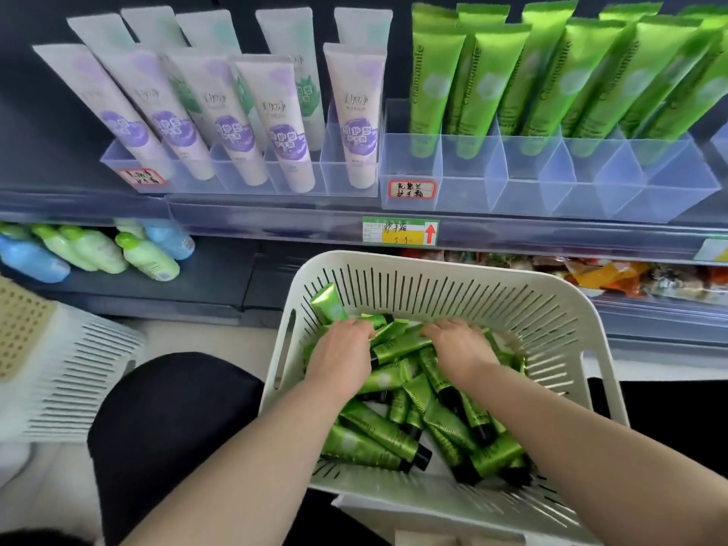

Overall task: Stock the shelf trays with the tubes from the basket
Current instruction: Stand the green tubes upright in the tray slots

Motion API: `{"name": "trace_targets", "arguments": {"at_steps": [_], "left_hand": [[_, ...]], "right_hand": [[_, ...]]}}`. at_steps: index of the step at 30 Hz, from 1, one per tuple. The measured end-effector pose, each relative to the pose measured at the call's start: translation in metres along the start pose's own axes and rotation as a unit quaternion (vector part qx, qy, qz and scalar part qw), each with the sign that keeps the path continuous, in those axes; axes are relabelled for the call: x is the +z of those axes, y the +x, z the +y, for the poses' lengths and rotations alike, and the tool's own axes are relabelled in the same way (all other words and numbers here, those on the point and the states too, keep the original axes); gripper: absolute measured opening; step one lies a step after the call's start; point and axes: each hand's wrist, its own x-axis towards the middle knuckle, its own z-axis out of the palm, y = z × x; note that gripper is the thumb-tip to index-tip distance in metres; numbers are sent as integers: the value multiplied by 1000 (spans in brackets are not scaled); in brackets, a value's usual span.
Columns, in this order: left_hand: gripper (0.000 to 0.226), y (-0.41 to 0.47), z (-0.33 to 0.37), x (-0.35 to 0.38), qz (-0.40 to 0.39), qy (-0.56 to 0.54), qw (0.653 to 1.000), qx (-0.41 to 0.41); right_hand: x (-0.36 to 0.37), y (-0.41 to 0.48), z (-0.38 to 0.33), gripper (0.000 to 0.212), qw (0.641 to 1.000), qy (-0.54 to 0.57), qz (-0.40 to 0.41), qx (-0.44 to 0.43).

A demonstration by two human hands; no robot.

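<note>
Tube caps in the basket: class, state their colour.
Black; the caps show best in the head view, on green tubes.

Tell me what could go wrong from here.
The left hand and right hand both dig in the tubes, so neither holds the basket; it may tip. The shelved tubes lean in their tray; pushing more in could topple them.

Shop, prob. cosmetics aisle: price tag [400, 230] on shelf [236, 227], stocked trays [472, 177].
</note>
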Motion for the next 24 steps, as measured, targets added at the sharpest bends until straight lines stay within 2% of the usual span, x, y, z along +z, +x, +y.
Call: {"name": "trace_targets", "arguments": {"at_steps": [5,11,16,20,24], "left_hand": [[23,4,-2,5,-21,9,1000,-3],[30,9,-4,4,-26,-4,1000,-14],[33,6,-4,3,-18,-4,1000,-8],[31,6,-3,2,-16,-2,1000,-10],[29,8,4,8,-52,14,999,-3]], "right_hand": [[6,20,-12,62,995,-64,-43,-56],[10,22,-14,45,990,-119,-63,-35],[-4,6,-1,36,994,-100,-47,-27],[-28,-23,21,30,998,-59,1,-12],[-42,-46,42,45,998,-56,1,10]]}}
